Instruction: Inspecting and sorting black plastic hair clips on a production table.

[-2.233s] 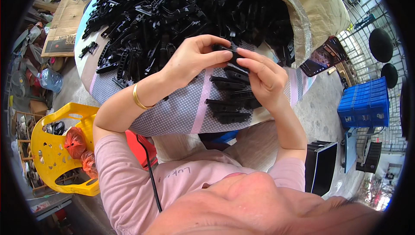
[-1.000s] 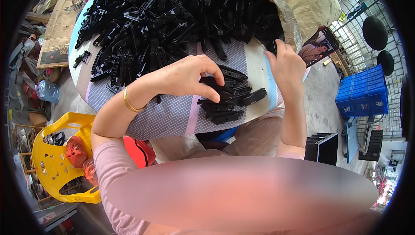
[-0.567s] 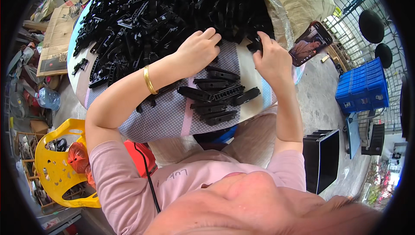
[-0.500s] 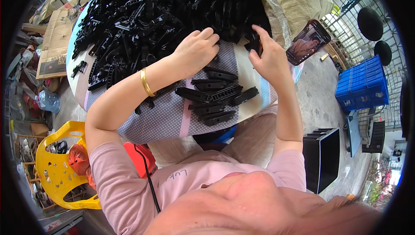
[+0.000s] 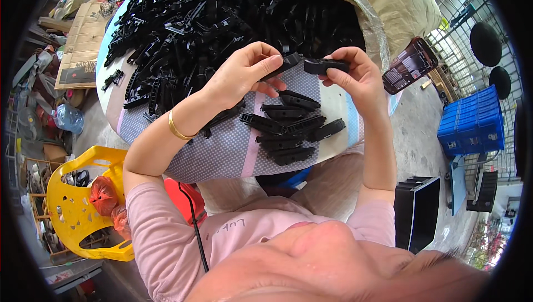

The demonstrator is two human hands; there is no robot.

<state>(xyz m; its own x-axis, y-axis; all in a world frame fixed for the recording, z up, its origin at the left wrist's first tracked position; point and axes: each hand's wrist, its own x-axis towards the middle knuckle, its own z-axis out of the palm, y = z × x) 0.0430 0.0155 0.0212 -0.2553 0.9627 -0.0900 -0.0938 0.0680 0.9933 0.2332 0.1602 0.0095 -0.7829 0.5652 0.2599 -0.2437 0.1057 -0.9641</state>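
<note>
My left hand (image 5: 250, 73) pinches a black plastic part (image 5: 290, 63) between thumb and fingers. Opposite it, my right hand (image 5: 353, 71) grips another black plastic part (image 5: 325, 66), a short blocky piece. The facing ends of the two parts are close together, with a narrow gap between them. Below the hands, several long black plastic pieces (image 5: 294, 127) lie in a loose cluster on the patterned cloth. Beyond the hands rises a big heap of black plastic parts (image 5: 183, 30), many of them slender and ladder-like.
A dotted, striped cloth (image 5: 216, 160) covers the round table. A phone (image 5: 411, 66) leans at its right edge beside a pale sack (image 5: 400, 2). Blue crates (image 5: 472, 121) and a black box (image 5: 416, 213) stand to the right. A yellow plastic chair (image 5: 72, 207) is at left.
Both hands have come back from the heap's near edge, each now holding up a black part. They have drawn closer together above the cloth. The whole view has shifted slightly.
</note>
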